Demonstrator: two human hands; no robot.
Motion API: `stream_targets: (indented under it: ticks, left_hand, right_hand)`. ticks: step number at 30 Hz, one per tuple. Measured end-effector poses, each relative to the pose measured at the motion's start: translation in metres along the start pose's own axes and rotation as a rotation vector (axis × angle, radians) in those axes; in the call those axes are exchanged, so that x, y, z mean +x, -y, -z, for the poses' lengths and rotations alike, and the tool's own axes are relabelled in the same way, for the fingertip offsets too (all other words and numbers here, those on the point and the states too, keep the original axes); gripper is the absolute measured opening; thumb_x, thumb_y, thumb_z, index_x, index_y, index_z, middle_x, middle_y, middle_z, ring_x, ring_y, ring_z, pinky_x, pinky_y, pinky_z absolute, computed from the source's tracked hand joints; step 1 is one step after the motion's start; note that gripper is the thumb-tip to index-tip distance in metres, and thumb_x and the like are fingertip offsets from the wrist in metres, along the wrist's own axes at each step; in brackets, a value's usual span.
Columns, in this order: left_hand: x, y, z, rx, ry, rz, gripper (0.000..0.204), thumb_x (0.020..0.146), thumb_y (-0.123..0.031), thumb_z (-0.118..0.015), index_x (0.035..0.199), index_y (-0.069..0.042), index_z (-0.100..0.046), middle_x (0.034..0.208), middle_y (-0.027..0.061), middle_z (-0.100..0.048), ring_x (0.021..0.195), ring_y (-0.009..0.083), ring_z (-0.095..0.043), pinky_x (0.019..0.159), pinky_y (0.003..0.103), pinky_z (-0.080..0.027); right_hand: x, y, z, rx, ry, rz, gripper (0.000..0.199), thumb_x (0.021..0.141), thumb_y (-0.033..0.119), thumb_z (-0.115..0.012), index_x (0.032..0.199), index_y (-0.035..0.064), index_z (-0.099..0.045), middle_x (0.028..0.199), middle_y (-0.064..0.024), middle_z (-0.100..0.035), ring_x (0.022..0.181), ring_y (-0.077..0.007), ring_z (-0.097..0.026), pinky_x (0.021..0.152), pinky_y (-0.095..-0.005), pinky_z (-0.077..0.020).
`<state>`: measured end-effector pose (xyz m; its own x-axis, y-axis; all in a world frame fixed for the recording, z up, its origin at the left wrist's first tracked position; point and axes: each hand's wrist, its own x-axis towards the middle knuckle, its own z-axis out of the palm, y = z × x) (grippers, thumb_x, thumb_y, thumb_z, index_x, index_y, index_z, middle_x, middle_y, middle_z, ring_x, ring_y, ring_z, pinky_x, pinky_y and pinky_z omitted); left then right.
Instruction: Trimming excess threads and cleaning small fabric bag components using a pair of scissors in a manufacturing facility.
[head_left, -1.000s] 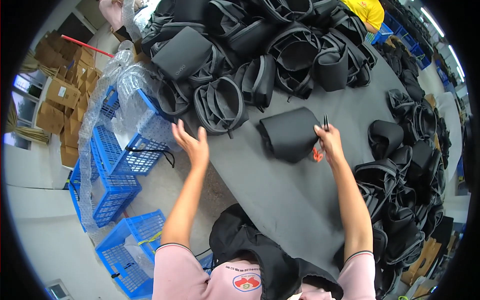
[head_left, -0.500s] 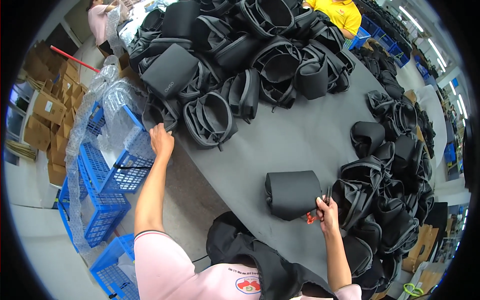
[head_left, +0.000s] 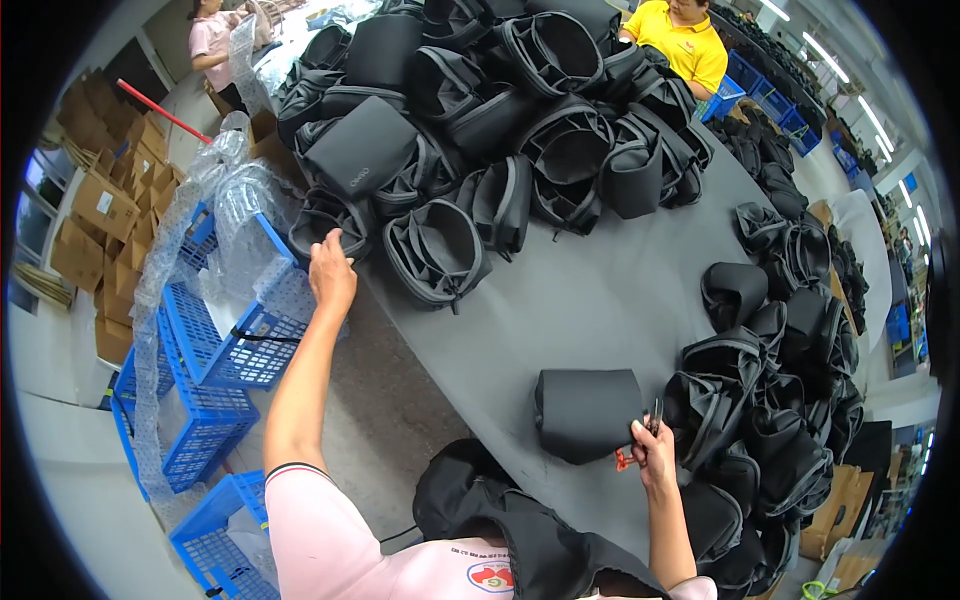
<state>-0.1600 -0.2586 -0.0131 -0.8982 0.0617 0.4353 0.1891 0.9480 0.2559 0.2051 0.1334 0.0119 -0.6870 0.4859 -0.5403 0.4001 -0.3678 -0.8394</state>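
At the table's far left corner, my left hand [head_left: 333, 275] reaches to the near rim of an open black pouch [head_left: 322, 212]. Its fingers look apart, the tips over the rim. My right hand [head_left: 655, 455] is closed on dark, pointed thread snips [head_left: 656, 412], tips upward; a small orange-red piece [head_left: 625, 460] shows below the thumb. Against that thumb, or just beside it, a closed black pouch [head_left: 588, 412] lies on the grey tabletop [head_left: 560, 310]. Next to my left hand stands another open pouch with inner dividers [head_left: 437, 253].
Black pouches pile up at the back [head_left: 565, 155] and along the right [head_left: 765, 400]. Blue crates [head_left: 235, 340] with bubble wrap [head_left: 240, 200] stand left of the table, near cardboard boxes [head_left: 105, 205]. A person in yellow [head_left: 680, 45] is across the table; another in pink [head_left: 210, 45] stands far left.
My left hand has moved slightly up and farther over the pouch's rim, its fingers looser. My right hand keeps the snips beside the closed pouch. The whole view has shifted a little.
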Motion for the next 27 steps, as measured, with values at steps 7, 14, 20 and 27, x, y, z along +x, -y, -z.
stream_targets:
  ticks: [7,14,20,27]
  left_hand:
    - [0.009,-0.019,-0.037,-0.108,-0.038,-0.04,0.053,0.068,0.004,-0.066,0.115,-0.006,-0.045,0.096,0.0173,-0.058,0.093,0.0349,-0.051,0.079,0.042,-0.042]
    - [0.001,-0.017,-0.068,-0.197,0.107,0.088,0.052,0.069,0.009,-0.059,0.116,-0.003,-0.042,0.103,0.0194,-0.056,0.1,0.0375,-0.049,0.083,0.043,-0.041]
    - [-0.028,0.004,-0.064,-0.238,0.057,-0.016,0.047,0.07,0.007,-0.059,0.116,-0.003,-0.052,0.118,0.0172,-0.048,0.109,0.0341,-0.044,0.093,0.039,-0.037]
    - [-0.007,0.031,-0.063,-0.36,-0.295,0.252,0.06,0.078,-0.025,-0.067,0.127,-0.004,-0.039,0.129,0.0209,-0.035,0.121,0.0361,-0.034,0.102,0.043,-0.027]
  right_hand:
    - [-0.012,-0.016,0.009,0.028,-0.14,0.021,0.019,0.079,0.01,-0.065,0.076,0.0095,-0.046,0.058,0.004,-0.044,0.04,-0.0049,-0.039,0.035,-0.0188,-0.0222]
    - [-0.012,-0.017,0.008,-0.039,-0.168,0.035,0.015,0.083,0.015,-0.063,0.083,0.0086,-0.05,0.06,0.004,-0.046,0.041,-0.005,-0.042,0.035,-0.0177,-0.0249]
    - [-0.014,-0.016,0.013,-0.191,-0.237,0.318,0.019,0.085,0.015,-0.059,0.099,0.0039,-0.053,0.071,0.0015,-0.05,0.043,-0.0034,-0.041,0.037,-0.0185,-0.0298]
    - [-0.011,0.064,-0.046,-0.323,-0.167,0.413,0.011,0.087,0.009,-0.056,0.094,0.0005,-0.055,0.07,-0.0028,-0.053,0.038,-0.0039,-0.039,0.033,-0.0188,-0.0314]
